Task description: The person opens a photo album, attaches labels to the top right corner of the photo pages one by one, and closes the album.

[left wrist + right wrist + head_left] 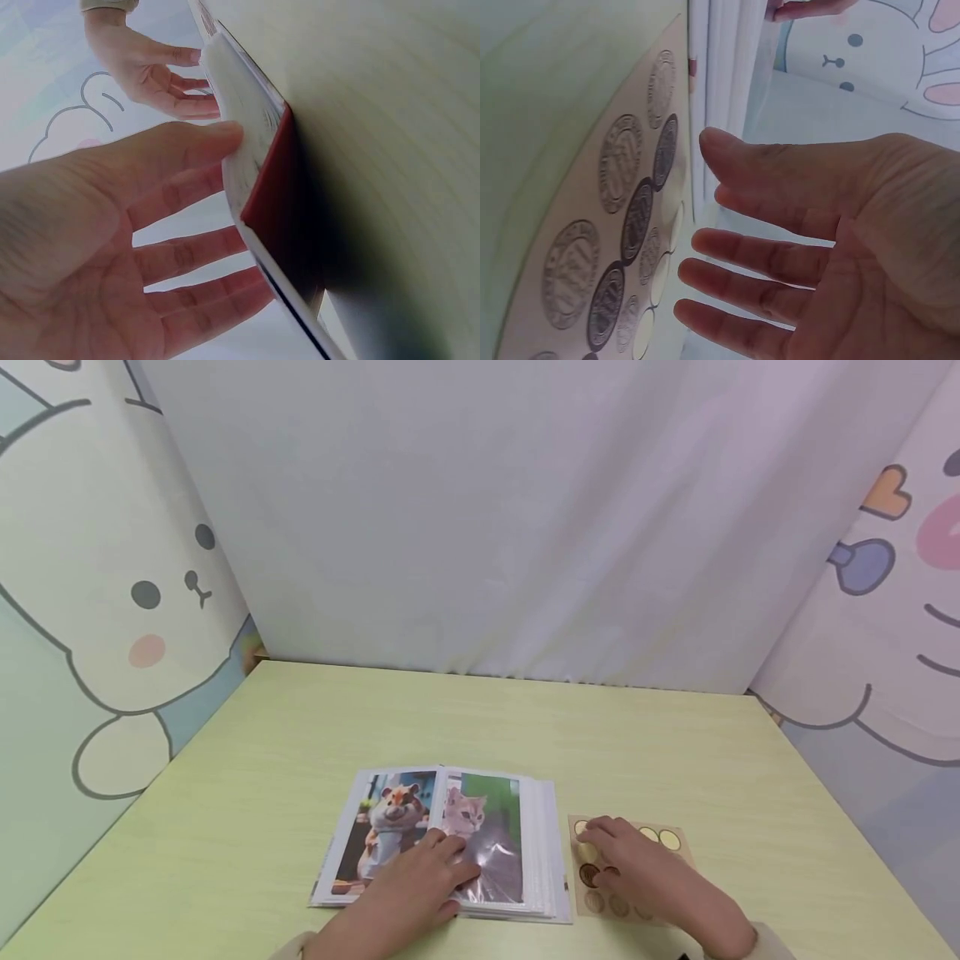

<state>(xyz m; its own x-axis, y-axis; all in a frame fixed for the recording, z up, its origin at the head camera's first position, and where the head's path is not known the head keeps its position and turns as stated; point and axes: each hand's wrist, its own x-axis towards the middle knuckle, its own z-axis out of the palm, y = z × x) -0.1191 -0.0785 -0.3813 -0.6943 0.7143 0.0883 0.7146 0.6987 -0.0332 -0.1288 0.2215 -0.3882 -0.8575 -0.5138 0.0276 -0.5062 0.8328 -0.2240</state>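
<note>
A photo album (538,852) lies spread on the table, a hamster picture (397,814) on its left page and a cat picture (498,835) on its right page under shiny film. My left hand (420,881) rests over the lower middle of the album, fingers extended across the pages. In the left wrist view, the thumb (214,141) of that hand lies at the edge of the stacked pages. My right hand (645,864) hovers over a brown sheet of round stickers (581,906), partly covering it. Its fingers (735,281) are spread and relaxed, with nothing between them.
The light yellow-green table (420,718) extends behind and to both sides of the album. A pale curtain (480,527) hangs at the table's back edge, with cartoon-printed cloth (112,568) on the left. The sticker sheet sits just right of the album.
</note>
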